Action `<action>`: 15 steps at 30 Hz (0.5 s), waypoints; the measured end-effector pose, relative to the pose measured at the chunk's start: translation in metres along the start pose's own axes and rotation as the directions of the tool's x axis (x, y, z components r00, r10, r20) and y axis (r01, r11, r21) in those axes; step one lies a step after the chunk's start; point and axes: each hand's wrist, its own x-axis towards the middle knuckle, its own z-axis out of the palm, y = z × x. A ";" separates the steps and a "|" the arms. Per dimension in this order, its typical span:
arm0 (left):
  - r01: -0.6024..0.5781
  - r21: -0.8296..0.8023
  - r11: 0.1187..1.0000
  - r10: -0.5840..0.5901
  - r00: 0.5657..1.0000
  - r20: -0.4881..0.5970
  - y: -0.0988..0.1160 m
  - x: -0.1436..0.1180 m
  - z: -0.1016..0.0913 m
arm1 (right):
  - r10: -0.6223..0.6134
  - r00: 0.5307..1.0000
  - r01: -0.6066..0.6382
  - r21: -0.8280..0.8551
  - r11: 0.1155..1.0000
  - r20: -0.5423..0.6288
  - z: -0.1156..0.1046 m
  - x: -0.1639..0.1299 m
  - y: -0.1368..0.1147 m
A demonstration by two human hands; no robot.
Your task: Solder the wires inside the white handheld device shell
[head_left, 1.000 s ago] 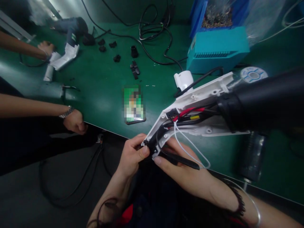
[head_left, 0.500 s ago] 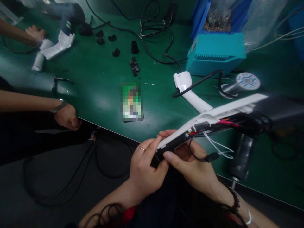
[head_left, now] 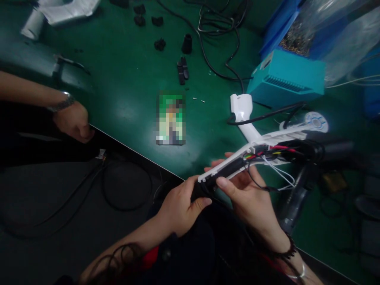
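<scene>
- Left hand (head_left: 181,208): closed around the black lower end of the white housing half (head_left: 255,148), lower centre of the frame.
- Right hand (head_left: 247,194): fingers pinch the same end from the right.
- Housing: runs up-right, with coloured wires (head_left: 267,152) exposed, above the green table (head_left: 124,87).

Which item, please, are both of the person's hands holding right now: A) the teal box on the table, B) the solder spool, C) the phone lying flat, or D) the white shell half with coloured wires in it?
D: the left hand and right hand both grip the lower end of the white shell half, where red and yellow wires show.
</scene>
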 end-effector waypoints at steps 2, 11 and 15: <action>0.018 -0.018 1.000 -0.019 0.999 -0.039 0.002 -0.001 0.002 | 0.035 0.999 -0.036 -0.051 0.998 -0.008 0.001 0.002 -0.001; 0.101 -0.127 0.987 -0.114 0.988 -0.102 0.012 0.006 -0.009 | 0.126 0.989 -0.140 -0.208 0.968 -0.078 0.013 0.026 0.008; 0.201 -0.173 0.964 -0.211 0.976 -0.044 0.005 0.008 -0.029 | 0.308 0.946 -0.262 -0.319 0.911 0.104 0.010 0.029 0.001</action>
